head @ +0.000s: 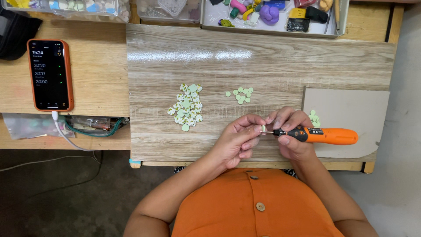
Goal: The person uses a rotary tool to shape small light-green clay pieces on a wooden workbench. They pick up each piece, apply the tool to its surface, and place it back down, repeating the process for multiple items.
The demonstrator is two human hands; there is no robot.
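Observation:
My left hand (pixel 239 139) pinches a small pale green bead (pixel 263 128) between thumb and fingers. My right hand (pixel 293 136) grips an orange hand drill (pixel 326 135) lying sideways, its thin bit pointing left and touching the bead. Both hands hover over the near edge of a wood-grain board (pixel 263 61). A pile of green and white square pieces (pixel 186 107) lies left of the hands. Several small round green discs (pixel 242 94) sit just beyond them. A few more green pieces (pixel 314 118) rest on a grey card (pixel 351 109) behind my right hand.
An orange-cased phone (pixel 49 74) with a lit screen lies on the left of the wooden table, its white cable (pixel 66 136) hanging down. A tray of coloured clay and tools (pixel 276 15) and clear boxes (pixel 169 8) line the far edge.

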